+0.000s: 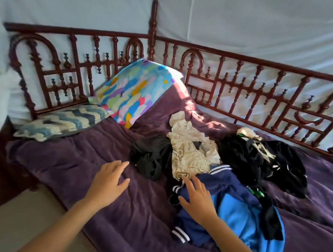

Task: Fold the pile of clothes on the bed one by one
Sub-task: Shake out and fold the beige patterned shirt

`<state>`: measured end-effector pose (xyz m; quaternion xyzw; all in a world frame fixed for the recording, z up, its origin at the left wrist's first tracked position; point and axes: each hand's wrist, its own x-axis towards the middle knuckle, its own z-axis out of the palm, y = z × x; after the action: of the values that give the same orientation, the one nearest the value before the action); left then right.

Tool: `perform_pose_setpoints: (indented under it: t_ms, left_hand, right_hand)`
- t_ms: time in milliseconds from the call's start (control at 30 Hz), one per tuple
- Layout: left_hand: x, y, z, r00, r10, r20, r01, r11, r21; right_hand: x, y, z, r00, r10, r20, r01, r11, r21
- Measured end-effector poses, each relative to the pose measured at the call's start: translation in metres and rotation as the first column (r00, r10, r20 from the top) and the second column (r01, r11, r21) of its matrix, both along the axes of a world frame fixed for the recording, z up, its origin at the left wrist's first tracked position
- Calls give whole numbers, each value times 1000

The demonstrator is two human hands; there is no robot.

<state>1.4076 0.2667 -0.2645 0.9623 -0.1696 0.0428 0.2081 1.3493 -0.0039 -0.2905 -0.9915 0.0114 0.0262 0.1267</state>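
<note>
A loose pile of clothes lies on the purple bed cover (100,160). Nearest is a navy and bright blue garment (235,207) with white-striped cuffs. Behind it sits a crumpled cream printed garment (191,151), with a small black garment (152,157) to its left and a larger black heap (260,162) to its right. My right hand (196,201) is over the navy garment's near-left edge, fingers spread and holding nothing. My left hand (108,179) hovers with straight fingers over bare cover, just left of the small black garment.
A colourful patterned pillow (134,89) leans in the far corner, and a blue zigzag cushion (63,121) lies left of it. A dark red carved wooden rail (247,89) runs along the far and left sides. Pale floor (18,219) shows at bottom left.
</note>
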Motion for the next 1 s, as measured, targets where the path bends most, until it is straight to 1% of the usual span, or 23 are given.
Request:
perform_pose_setpoints:
  t_ms: [100, 233, 333, 433, 533, 633, 733, 833, 900, 1000]
  left_hand:
    - [40, -9, -5, 999, -37, -17, 38, 998, 59]
    - [102, -12, -5, 998, 22, -67, -14, 993, 114]
    - [137, -14, -13, 995, 46, -83, -38, 994, 99]
    - [155, -15, -36, 987, 49, -153, -38, 997, 71]
    - [173, -18, -61, 970, 5, -244, 9, 998, 57]
    - [205, -27, -68, 954, -78, -289, 85, 996, 13]
    - [241, -33, -59, 938, -216, -270, 218, 976, -25]
    - [283, -24, -46, 934, -300, -194, 293, 954, -64]
    - [306, -14, -40, 937, -306, -169, 296, 952, -82]
    - [329, -2, -43, 928, -316, -195, 305, 949, -83]
  right_hand:
    - [41, -12, -13, 998, -56, -3, 57, 998, 15]
    - [100, -21, -26, 985, -163, -61, 168, 981, 97]
    - [133, -17, -36, 983, -174, -61, 181, 977, 116]
    - [150, -8, -46, 973, -206, -100, 218, 968, 128]
    - [160, 2, -55, 962, -242, -124, 254, 962, 99]
    - [175, 10, -48, 937, -318, -142, 332, 940, 83]
    - [194, 20, -31, 893, -440, -95, 448, 890, 89]
    - [211, 38, -21, 844, -532, -68, 536, 840, 87]
    - [218, 55, -23, 823, -557, -109, 566, 820, 82]
    - [218, 81, -35, 795, -578, -186, 600, 794, 96]
